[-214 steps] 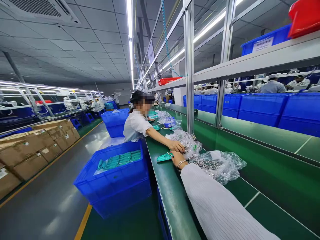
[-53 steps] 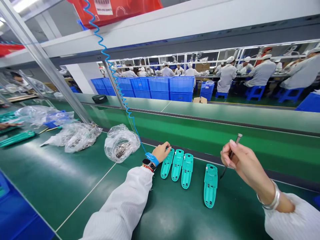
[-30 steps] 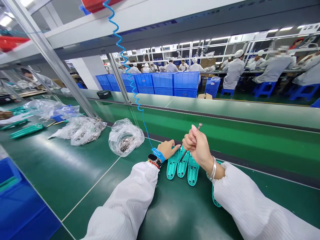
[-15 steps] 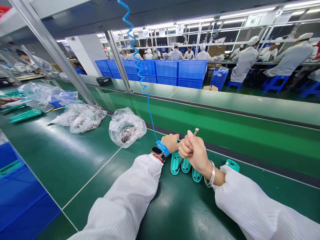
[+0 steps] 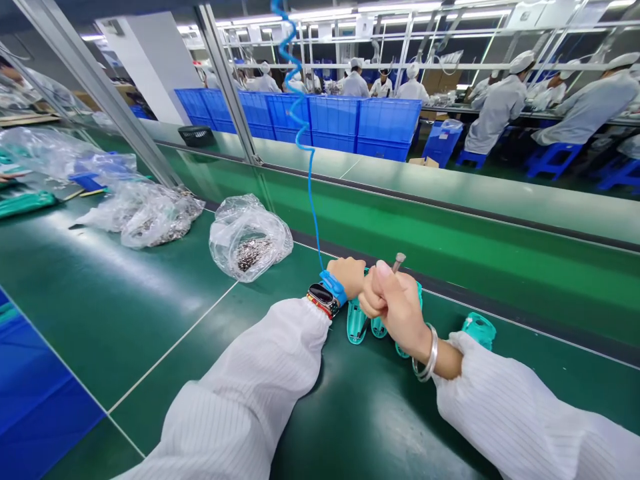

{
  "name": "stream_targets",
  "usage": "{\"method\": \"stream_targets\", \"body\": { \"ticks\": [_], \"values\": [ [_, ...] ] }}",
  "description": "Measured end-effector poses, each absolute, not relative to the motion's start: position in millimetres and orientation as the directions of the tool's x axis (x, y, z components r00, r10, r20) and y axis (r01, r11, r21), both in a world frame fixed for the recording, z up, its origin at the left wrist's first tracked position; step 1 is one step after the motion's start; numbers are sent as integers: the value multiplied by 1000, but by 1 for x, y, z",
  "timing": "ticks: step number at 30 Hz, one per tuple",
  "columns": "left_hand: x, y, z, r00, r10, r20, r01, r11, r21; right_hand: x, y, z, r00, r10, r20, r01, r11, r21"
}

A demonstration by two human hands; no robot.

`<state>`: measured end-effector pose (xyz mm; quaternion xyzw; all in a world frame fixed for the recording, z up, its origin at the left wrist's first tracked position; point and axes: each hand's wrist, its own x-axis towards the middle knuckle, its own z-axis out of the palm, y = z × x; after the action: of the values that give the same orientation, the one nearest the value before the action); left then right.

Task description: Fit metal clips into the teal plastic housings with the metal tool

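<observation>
Left hand [image 5: 347, 277] sits over a row of teal plastic housings [image 5: 357, 321], fingers curled down. Can't tell if it's gripping them or just resting. Right hand [image 5: 393, 307] is a closed fist around a metal rod [image 5: 399, 262], round tip poking out above the fist. A thin dark stem [image 5: 365, 325] shows below the fist, probably the same tool.

Housings lie on the green bench [image 5: 380, 427] at centre frame, mostly hidden by both hands. Another housing [image 5: 479, 330] sits just right of the right hand. They look light, stiff and thin-walled, likely to slide on the bench; best held by the long edges. Rod looks stiff; hold at the shank.

Blue strap [image 5: 333, 288] on left wrist, beside a smartwatch [image 5: 317, 298]. Coiled blue cord [image 5: 305, 113] runs from it to the top of frame. Bag of small metal parts [image 5: 247, 240] lies upper left of the hands. No legible labels.
</observation>
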<state>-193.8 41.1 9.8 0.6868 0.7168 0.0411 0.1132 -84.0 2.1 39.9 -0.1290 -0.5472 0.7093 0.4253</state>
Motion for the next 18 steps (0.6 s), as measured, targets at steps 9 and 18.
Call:
{"method": "stream_targets", "body": {
  "ticks": [9, 18],
  "values": [
    [-188, 37, 12, -62, 996, -57, 970, 73, 230, -79, -10, 36, -585, 722, 370, -477, 62, -877],
    [-190, 38, 14, -62, 995, -73, 967, 78, 244, -76, -5, 47, -561, 743, 365, -545, 1, -838]
  ]
}}
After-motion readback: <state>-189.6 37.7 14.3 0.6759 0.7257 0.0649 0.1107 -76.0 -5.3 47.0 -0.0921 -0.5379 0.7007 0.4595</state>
